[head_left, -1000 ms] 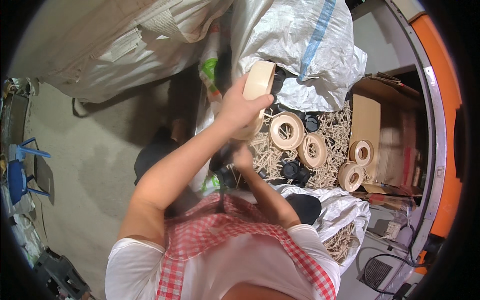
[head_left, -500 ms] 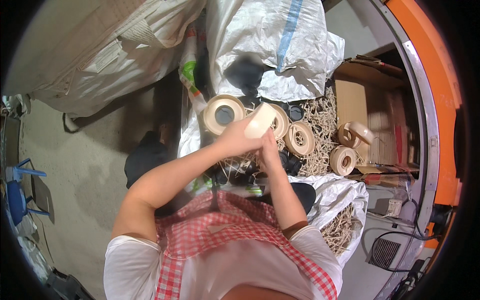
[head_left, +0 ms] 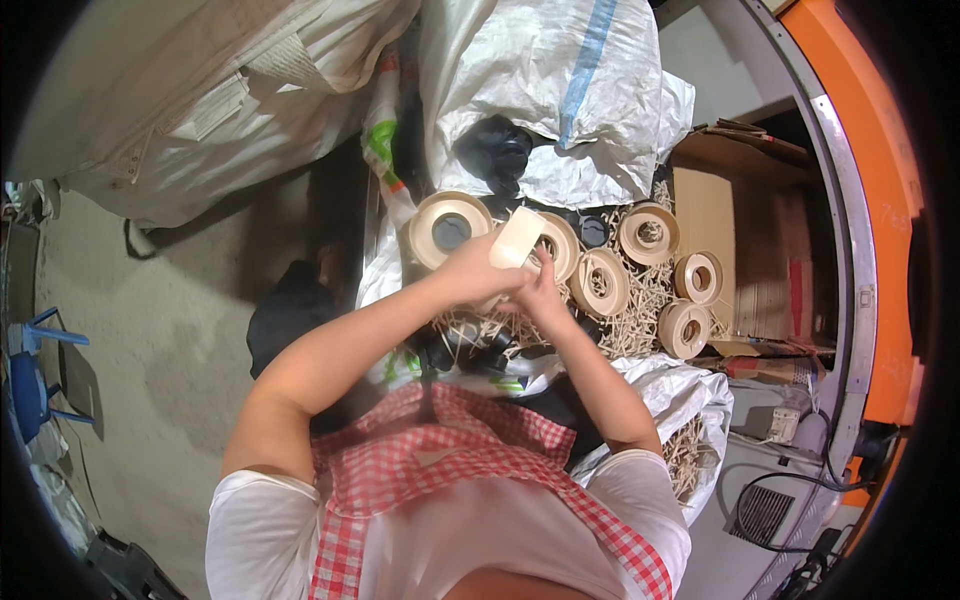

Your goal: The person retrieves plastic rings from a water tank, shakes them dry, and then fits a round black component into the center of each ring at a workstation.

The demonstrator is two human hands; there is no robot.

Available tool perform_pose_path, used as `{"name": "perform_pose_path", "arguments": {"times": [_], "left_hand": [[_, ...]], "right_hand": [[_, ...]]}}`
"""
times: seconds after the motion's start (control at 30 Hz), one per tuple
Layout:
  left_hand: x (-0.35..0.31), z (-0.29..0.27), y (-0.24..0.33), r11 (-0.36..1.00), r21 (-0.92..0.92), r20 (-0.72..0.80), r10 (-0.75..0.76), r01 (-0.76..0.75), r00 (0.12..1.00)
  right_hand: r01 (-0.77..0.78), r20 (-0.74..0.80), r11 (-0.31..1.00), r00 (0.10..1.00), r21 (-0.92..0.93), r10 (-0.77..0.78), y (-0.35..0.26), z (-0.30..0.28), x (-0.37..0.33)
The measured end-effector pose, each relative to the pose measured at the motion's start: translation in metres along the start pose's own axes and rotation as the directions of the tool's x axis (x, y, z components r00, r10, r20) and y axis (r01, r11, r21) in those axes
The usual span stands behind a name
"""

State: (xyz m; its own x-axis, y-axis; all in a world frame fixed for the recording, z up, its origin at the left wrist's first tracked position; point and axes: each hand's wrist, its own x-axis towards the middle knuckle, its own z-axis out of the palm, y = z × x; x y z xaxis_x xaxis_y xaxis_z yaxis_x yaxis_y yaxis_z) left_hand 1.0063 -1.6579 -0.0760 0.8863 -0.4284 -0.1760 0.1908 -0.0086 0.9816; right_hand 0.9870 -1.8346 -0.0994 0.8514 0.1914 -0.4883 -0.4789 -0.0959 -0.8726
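Observation:
My left hand [head_left: 474, 272] is wrapped round a cream plastic ring [head_left: 518, 237], tilted so that its smooth outer wall faces up. At the ring's lower right edge, my right hand [head_left: 538, 293] has its fingers bent against it; the fingertips are partly hidden. Just behind my hands lie a wide cream ring with a dark round middle [head_left: 424, 226] and another cream ring [head_left: 566, 246], partly covered by the held one. To the right are more cream rings [head_left: 614, 300], [head_left: 628, 247], on a bed of small beige plastic scraps [head_left: 650, 300].
An open cardboard box [head_left: 735, 225] stands at the right, with cream rings [head_left: 712, 293] by its mouth. A white woven sack [head_left: 530, 80] with dark gloves [head_left: 495, 155] lies at the back. Black round parts [head_left: 594, 231] sit among the scraps. An orange machine frame [head_left: 890, 200] borders the right.
A cream ring that was tilted in the box's mouth is gone from there, and one now lies flat beside the box. My right elbow has swung outward, and my right fingers have spread slightly.

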Motion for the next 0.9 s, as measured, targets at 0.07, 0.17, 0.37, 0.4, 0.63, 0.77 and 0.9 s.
{"name": "perform_pose_path", "arguments": {"times": [0.07, 0.17, 0.37, 0.4, 0.63, 0.77, 0.9], "left_hand": [[0.003, 0.003, -0.006, 1.000, 0.018, -0.014, 0.008, -0.008, 1.000], [0.006, 0.005, -0.011, 0.996, 0.089, -0.102, -0.023, 0.032, 0.995], [0.009, 0.007, -0.020, 0.999, -0.053, -0.124, -0.017, 0.010, 0.992], [0.013, 0.006, -0.030, 0.996, -0.088, -0.208, 0.006, -0.025, 0.978], [0.059, -0.044, -0.110, 0.912, -0.326, -0.569, -0.400, 0.250, 0.719], [0.067, -0.049, -0.131, 0.869, -0.480, -0.482, -0.375, 0.120, 0.792], [0.072, -0.056, -0.160, 0.920, -0.227, -0.571, -0.390, 0.318, 0.722]], "right_hand": [[0.337, 0.263, 0.941, 0.908, 0.005, -0.327, 0.028, -0.012, 0.011], [-0.087, 0.520, 0.944, 0.848, 0.318, -0.097, 0.035, -0.041, 0.032], [0.132, -0.018, 0.674, 0.977, -0.727, -0.211, 0.031, -0.026, 0.024], [0.113, -0.027, 0.583, 0.974, -0.805, -0.226, 0.037, -0.029, 0.030], [0.077, -0.005, 0.127, 0.840, -0.989, -0.543, 0.109, -0.077, 0.075], [0.015, -0.075, 0.191, 0.887, -0.981, -0.455, 0.091, -0.087, 0.073], [0.166, -0.258, 0.617, 0.803, -0.769, -0.537, 0.079, -0.074, 0.067]]}}
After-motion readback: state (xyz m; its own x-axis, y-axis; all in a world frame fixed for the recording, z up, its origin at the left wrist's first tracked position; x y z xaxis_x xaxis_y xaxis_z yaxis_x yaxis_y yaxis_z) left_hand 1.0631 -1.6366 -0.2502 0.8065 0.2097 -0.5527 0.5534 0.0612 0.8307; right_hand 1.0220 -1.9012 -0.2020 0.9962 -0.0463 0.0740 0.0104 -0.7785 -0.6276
